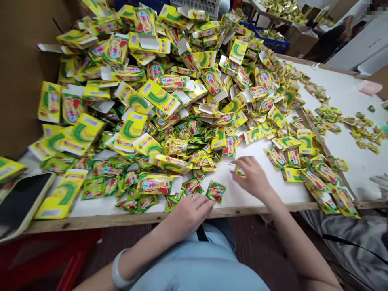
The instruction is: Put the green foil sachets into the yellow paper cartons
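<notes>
My left hand (pixel 188 212) rests at the table's near edge, fingers curled, its fingertips touching a small green and red sachet (pixel 215 191). My right hand (pixel 252 177) lies a little farther in on the white tabletop (pixel 266 190), its fingers pinched on another small sachet (pixel 241 172). A heap of yellow and green cardboard boxes (pixel 157 97), many with open flaps, covers the table behind both hands. Loose green sachets (pixel 130 182) lie scattered to the left of my left hand.
A phone in a pale case (pixel 21 202) lies at the table's left near corner. A second white table (pixel 348 121) with more sachets stands to the right. Blue crates (pixel 273 40) and cardboard cartons sit at the back. A brown wall borders the left.
</notes>
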`<state>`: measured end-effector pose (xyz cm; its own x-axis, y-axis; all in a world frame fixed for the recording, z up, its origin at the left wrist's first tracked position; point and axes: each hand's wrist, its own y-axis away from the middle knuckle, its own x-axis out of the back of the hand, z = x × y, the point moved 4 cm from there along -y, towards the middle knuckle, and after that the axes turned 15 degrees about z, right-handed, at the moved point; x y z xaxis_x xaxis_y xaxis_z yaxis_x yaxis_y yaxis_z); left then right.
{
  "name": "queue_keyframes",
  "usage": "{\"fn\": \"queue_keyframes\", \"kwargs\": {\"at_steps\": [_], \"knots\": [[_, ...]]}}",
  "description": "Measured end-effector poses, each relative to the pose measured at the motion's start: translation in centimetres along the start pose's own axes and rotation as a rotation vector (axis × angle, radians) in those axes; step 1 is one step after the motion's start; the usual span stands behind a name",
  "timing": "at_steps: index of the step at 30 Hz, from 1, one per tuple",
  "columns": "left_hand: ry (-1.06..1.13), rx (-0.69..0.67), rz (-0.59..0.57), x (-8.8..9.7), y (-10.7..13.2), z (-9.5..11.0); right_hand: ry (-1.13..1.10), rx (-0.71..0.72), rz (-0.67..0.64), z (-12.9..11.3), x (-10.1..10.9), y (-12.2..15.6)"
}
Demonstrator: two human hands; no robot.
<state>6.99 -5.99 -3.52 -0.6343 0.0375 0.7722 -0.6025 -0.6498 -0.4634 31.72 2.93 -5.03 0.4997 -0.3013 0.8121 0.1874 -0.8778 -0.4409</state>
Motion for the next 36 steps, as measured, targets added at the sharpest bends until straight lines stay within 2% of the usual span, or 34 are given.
{"fn": "queue_keyframes", "kwargs": {"at_steps": [3,4,6,8,10,13,15,17,19,21,22,24,26,29,33,36], "knots": [[-0.122,0.067,0.071,1.7,-0.8,-1.6,0.106,0.185,-0.060,-5.1,-3.2,-1.1],[-0.150,0.080,0.090,2.0,-1.1,-1.8,0.131,0.208,-0.071,-6.2,-3.6,-1.7],[-0.188,0.110,0.125,2.5,-1.6,-2.1,0.113,0.211,-0.054,-7.3,-2.9,-2.6],[-0.186,0.129,0.145,2.7,-2.0,-2.0,-0.005,0.171,0.001,-7.3,-0.9,-2.7],[-0.144,0.134,0.133,2.4,-2.6,-1.7,-0.158,0.070,0.057,-6.3,1.4,-1.7],[-0.128,0.152,0.040,1.0,-3.7,-1.1,-0.306,-0.111,0.092,-4.2,3.0,1.0],[-0.195,0.164,-0.039,-0.4,-4.4,-0.9,-0.288,-0.122,0.090,-3.2,2.4,2.8],[-0.259,0.169,-0.101,-1.6,-4.5,-0.9,-0.176,-0.041,0.066,-3.1,0.7,3.7],[-0.287,0.193,-0.146,-2.3,-4.1,-1.0,-0.044,0.075,0.017,-3.9,-1.4,3.5],[-0.297,0.237,-0.168,-2.3,-3.3,-1.3,0.037,0.178,-0.015,-5.1,-2.7,2.3],[-0.303,0.266,-0.161,-2.0,-2.9,-1.4,0.039,0.212,-0.005,-5.7,-2.7,1.5],[-0.310,0.310,-0.115,-1.1,-2.5,-1.6,-0.044,0.226,0.076,-6.6,-1.4,0.0],[-0.302,0.314,-0.069,-0.5,-2.8,-1.7,-0.219,0.153,0.172,-6.5,0.8,-0.7],[-0.259,0.297,-0.091,-1.0,-3.8,-1.8,-0.528,-0.134,0.213,-4.7,3.0,0.4],[-0.130,0.346,-0.121,-2.8,-4.9,-2.4,-0.897,-0.589,0.149,-2.8,2.8,4.0],[0.137,0.446,-0.045,-2.7,-5.3,-2.6,-1.018,-0.754,0.079,-3.5,1.9,5.6]]}}
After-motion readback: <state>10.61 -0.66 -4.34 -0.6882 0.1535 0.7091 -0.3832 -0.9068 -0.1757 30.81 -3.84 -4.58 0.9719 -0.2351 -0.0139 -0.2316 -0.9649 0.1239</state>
